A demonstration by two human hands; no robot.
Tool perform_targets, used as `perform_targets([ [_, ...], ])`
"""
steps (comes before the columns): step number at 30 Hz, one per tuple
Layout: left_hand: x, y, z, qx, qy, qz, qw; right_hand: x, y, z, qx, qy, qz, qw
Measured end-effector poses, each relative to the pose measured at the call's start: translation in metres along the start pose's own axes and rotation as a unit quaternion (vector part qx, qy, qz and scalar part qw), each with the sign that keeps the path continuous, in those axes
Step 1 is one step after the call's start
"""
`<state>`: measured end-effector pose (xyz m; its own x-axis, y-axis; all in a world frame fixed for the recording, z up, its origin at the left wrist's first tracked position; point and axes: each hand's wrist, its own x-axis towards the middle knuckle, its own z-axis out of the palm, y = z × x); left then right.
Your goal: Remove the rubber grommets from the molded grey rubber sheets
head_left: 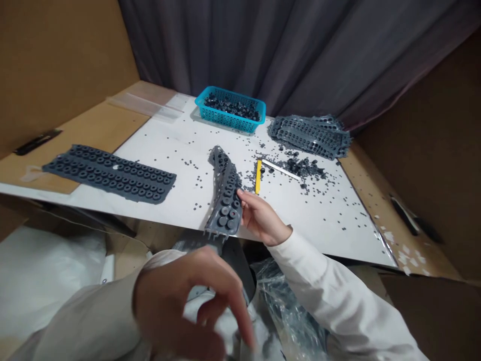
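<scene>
The right hand [263, 219] pinches the grey sheet [227, 193] beside its thumb, probably for steadiness; the left hand [169, 292], loosely spread, looks empty.

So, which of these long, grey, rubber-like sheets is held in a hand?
The bent grey sheet in the middle, whose edge the bare right hand grips. The flat sheet at left and the stacked sheets at back right lie untouched.
</scene>
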<state>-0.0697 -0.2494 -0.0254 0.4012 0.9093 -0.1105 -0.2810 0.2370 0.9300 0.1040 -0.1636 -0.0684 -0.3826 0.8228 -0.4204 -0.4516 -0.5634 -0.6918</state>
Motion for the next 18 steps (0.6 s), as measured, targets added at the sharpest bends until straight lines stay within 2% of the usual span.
perform_targets([
  [1,0.006,-0.014,-0.003,0.05,-0.138,-0.083,0.986,-0.001,0.001,0.0,0.003,-0.005,-0.001,1.0],
  [2,0.013,-0.028,-0.007,0.05,-0.173,-0.134,0.974,-0.002,0.003,0.0,0.002,-0.01,0.0,1.0],
  [3,0.02,-0.042,-0.011,0.008,-0.137,-0.161,0.977,-0.003,0.005,-0.001,-0.001,-0.014,0.002,1.0],
  [5,0.034,-0.063,-0.016,-0.131,-0.03,-0.175,0.975,-0.005,0.007,-0.001,-0.025,-0.015,0.003,1.0],
  [7,0.043,-0.073,-0.015,-0.189,0.055,-0.151,0.969,-0.009,0.008,-0.002,-0.101,-0.014,-0.01,0.995],
  [8,0.046,-0.074,-0.014,-0.185,0.1,-0.128,0.969,-0.012,0.007,-0.002,-0.17,-0.005,-0.033,0.985],
  [9,0.047,-0.074,-0.012,-0.158,0.144,-0.101,0.972,-0.017,0.006,-0.003,-0.258,0.02,-0.074,0.963],
  [10,0.048,-0.073,-0.01,-0.116,0.183,-0.076,0.973,-0.023,0.005,-0.003,-0.356,0.061,-0.132,0.923],
  [12,0.048,-0.074,-0.009,-0.009,0.223,-0.029,0.974,-0.037,0.002,-0.001,-0.531,0.128,-0.255,0.798],
  [13,0.047,-0.075,-0.01,0.048,0.225,-0.003,0.973,-0.043,0.002,0.001,-0.593,0.132,-0.295,0.737],
  [14,0.047,-0.076,-0.011,0.102,0.22,0.028,0.97,-0.049,0.002,0.004,-0.641,0.111,-0.31,0.693],
  [15,0.047,-0.078,-0.013,0.151,0.209,0.06,0.964,-0.053,0.002,0.006,-0.676,0.075,-0.304,0.667],
  [16,0.047,-0.08,-0.015,0.189,0.2,0.09,0.957,-0.055,0.003,0.008,-0.697,0.035,-0.285,0.657],
  [17,0.047,-0.081,-0.017,0.213,0.191,0.112,0.952,-0.056,0.004,0.01,-0.704,0.004,-0.261,0.661],
  [18,0.047,-0.081,-0.019,0.22,0.184,0.124,0.95,-0.055,0.005,0.011,-0.696,-0.016,-0.239,0.677],
])
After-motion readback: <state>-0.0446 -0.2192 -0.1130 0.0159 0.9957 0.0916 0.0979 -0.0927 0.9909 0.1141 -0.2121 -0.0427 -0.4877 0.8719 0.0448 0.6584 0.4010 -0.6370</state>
